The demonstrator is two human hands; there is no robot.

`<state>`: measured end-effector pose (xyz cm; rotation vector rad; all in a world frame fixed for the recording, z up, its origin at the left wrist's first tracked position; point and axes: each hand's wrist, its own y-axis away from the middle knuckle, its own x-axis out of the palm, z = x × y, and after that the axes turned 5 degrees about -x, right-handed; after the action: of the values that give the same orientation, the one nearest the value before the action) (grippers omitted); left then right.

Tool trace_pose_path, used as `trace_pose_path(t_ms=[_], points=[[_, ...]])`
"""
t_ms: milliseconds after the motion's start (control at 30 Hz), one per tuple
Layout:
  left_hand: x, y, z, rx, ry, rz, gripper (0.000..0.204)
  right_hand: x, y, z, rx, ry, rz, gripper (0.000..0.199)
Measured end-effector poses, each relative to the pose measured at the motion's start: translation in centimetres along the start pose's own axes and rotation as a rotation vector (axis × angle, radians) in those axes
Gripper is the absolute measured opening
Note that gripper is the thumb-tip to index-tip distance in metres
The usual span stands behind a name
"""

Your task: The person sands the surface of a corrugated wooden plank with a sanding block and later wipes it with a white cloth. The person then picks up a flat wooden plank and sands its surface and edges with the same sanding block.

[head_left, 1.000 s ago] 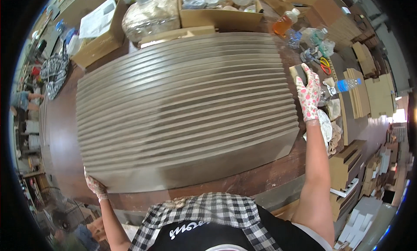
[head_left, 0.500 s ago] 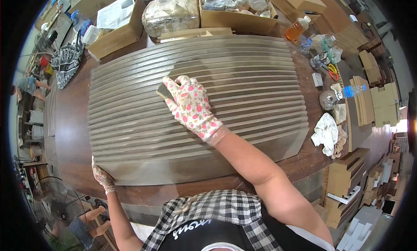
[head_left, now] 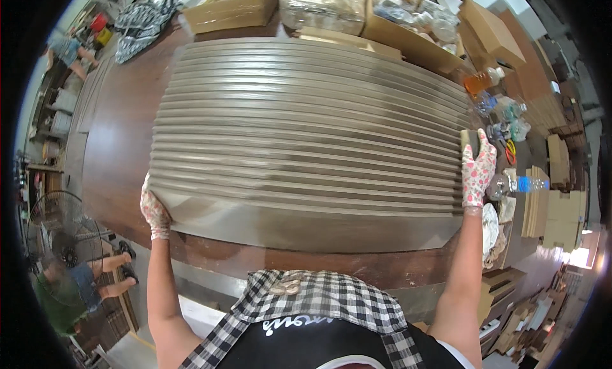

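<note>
whereas half a second earlier the right hand (head_left: 478, 172) was over the middle of the ribbed panel (head_left: 306, 133), it is now beside the right-hand rib ends, toward the right edge of the bench (head_left: 118, 171). the thumb and fingers of this hand are closed around a small tan-and-dark block (head_left: 470, 140); contact between block and panel cannot be confirmed. the left hand (head_left: 155, 211) remains at the panel's front left corner; its fingers are partly hidden, so how tightly they are closed cannot be told. the panel rests on the bench, plain border toward the front edge, ribs running left to right. as a result of the shift, the ribs are uncovered between the hands (judging by position, the block has reached one end of its travel), and the left hand appears to act as a steady. an open carton (head_left: 233, 17) stands at the rear edge; an orange bottle (head_left: 483, 82) is toward the rear right corner.
</note>
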<state>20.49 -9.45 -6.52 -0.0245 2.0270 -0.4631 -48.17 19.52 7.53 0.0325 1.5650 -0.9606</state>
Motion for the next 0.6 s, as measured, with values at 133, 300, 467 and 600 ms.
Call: trace_pose_path(t_ms=[133,300,467,600], points=[[0.6,0.5,-1.8,-0.057,0.211,-0.005,0.042,1.8,0.6,10.3,-0.031,-0.084,0.077,0.042],[0.1,0.4,-3.1,-0.016,0.275,-0.041,0.047,3.5,0.4,26.5,-0.159,-0.329,0.109,0.045],[-0.1,-0.2,-5.8,-0.091,0.479,0.014,0.048,6.9,0.2,41.3,-0.344,-0.583,0.165,0.049],[-0.4,-0.3,-6.6,-0.19,0.6,0.015,0.041,4.9,0.0,41.8,-0.427,-0.621,0.03,0.042]])
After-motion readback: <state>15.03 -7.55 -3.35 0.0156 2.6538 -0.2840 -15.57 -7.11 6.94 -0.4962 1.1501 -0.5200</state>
